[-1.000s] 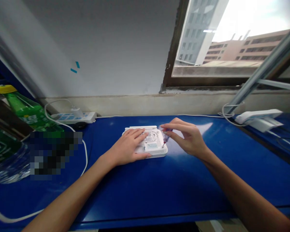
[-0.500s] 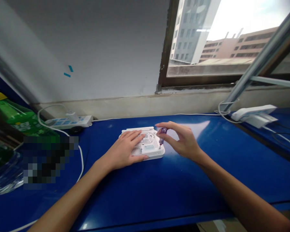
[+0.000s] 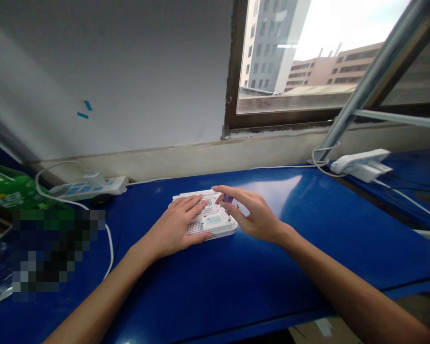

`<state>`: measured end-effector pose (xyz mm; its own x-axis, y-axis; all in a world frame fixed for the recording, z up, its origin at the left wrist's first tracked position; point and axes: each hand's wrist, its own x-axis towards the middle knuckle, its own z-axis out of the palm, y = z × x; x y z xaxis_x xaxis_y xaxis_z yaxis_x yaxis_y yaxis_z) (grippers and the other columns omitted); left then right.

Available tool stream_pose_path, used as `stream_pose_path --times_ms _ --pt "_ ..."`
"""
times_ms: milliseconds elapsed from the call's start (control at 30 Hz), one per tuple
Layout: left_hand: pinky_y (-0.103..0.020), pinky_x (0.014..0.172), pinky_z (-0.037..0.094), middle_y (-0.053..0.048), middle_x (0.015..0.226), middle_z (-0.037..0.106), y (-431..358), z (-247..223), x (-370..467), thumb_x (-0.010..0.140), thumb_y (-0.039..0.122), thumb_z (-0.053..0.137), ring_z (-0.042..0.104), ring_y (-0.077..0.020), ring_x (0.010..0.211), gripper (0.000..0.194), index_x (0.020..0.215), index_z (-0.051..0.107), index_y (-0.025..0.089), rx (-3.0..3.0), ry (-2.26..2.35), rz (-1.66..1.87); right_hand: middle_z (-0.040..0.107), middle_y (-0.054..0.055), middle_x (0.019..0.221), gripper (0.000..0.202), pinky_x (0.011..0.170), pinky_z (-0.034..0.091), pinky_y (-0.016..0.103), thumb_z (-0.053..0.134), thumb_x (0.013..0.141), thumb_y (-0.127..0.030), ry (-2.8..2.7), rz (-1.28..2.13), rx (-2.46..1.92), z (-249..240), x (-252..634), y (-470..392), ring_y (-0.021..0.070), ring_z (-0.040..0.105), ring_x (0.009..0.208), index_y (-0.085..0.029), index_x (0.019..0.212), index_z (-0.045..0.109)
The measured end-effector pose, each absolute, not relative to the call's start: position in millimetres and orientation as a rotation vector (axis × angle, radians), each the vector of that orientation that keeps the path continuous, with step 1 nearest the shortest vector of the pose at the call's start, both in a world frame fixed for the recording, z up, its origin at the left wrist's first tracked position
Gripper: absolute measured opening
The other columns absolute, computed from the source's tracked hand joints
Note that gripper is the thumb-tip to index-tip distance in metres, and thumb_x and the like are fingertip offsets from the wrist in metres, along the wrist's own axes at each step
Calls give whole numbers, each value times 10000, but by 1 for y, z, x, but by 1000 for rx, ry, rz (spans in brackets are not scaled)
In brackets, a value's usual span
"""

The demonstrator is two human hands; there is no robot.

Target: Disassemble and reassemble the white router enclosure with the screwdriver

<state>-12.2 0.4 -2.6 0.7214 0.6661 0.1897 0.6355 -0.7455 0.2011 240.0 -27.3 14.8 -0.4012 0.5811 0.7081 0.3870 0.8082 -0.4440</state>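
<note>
A person's left hand point(image 3: 175, 222) lies across a perforated white device point(image 3: 215, 223) at the center of the frame, its grip open and holding nothing, as the right hand point(image 3: 254, 214) keeps a narrow pinch grip on a purple screwdriver point(image 3: 228, 198) at the device's right side. A power strip point(image 3: 119, 185) sits at center left on the blue worktop point(image 3: 208, 286); a window point(image 3: 268, 57) fills the upper right.

A glossy blue surface point(image 3: 200, 286) carries a white perforated device point(image 3: 214, 221) lying flat near its middle; toward the far left lie a white power strip point(image 3: 114, 185) and a small black object point(image 3: 102, 200) just beside it, and a white cable point(image 3: 111, 246) curves from there toward the near edge
</note>
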Motion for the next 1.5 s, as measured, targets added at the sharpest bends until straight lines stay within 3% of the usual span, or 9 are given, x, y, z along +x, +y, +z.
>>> stream_pose_path --times_ms 167,367,600,800,900,1033,1100,1267,1500 --pt "-506 1214 269 -113 1599 407 2 -2 -13 873 724 587 374 -306 1472 847 1544 407 240 2814 1049 374 760 58 1044 337 764 565 313 686 939 -249 -2016 189 -758 20 244 -25 168 690 814 -237 1275 675" --pt "-506 1201 303 -119 1583 432 4 -1 -13 859 713 615 399 -323 1454 846 1519 452 210 2817 1050 391 725 73 1221 409 884 562 340 475 1036 -171 -2058 366 -767 28 256 -24 173 710 987 -252 1424 574" --pt "-501 1203 299 -95 1590 427 6 -2 -15 847 749 598 402 -316 1452 857 1522 446 243 2806 1069 409 716 35 849 179 697 550 310 710 921 -253 -1968 213 -809 35 259 -22 167 669 741 -236 1088 774" --pt "-508 1209 285 -100 1595 419 5 -2 -13 873 737 576 381 -310 1464 849 1534 426 226 2823 1049 380 673 99 1301 397 983 528 380 473 1034 -157 -2112 386 -725 37 260 -24 209 639 1179 -241 1402 597" --pt "-504 1212 278 -96 1601 409 5 -2 -13 875 738 571 373 -305 1468 860 1548 401 231 2816 1047 372 747 66 1086 313 863 565 331 578 993 -155 -2068 368 -703 38 259 -26 183 701 979 -230 1275 693" --pt "-504 1215 268 -95 1606 401 5 -2 -14 867 750 570 366 -309 1472 870 1556 387 252 2796 1055 376 691 40 862 219 684 546 304 742 898 -220 -2011 281 -755 37 255 -28 165 654 760 -211 1115 772" --pt "-499 1215 268 -95 1605 402 5 -3 -15 869 751 566 365 -306 1473 865 1555 388 255 2800 1051 382 667 42 860 234 659 536 298 732 908 -238 -2004 278 -772 37 253 -29 161 639 747 -207 1138 767" --pt "-508 1204 283 -101 1596 417 4 -3 -15 876 741 565 382 -311 1461 850 1547 405 243 2812 1046 397 724 82 1190 339 917 547 337 526 1013 -140 -2071 388 -759 41 257 -29 190 686 1064 -217 1308 674" --pt "-510 1212 273 -104 1603 405 3 -2 -14 872 746 566 373 -309 1468 866 1551 397 236 2797 1058 382 690 33 823 151 643 535 283 771 877 -245 -2019 264 -768 41 260 -27 154 644 717 -210 1022 792"
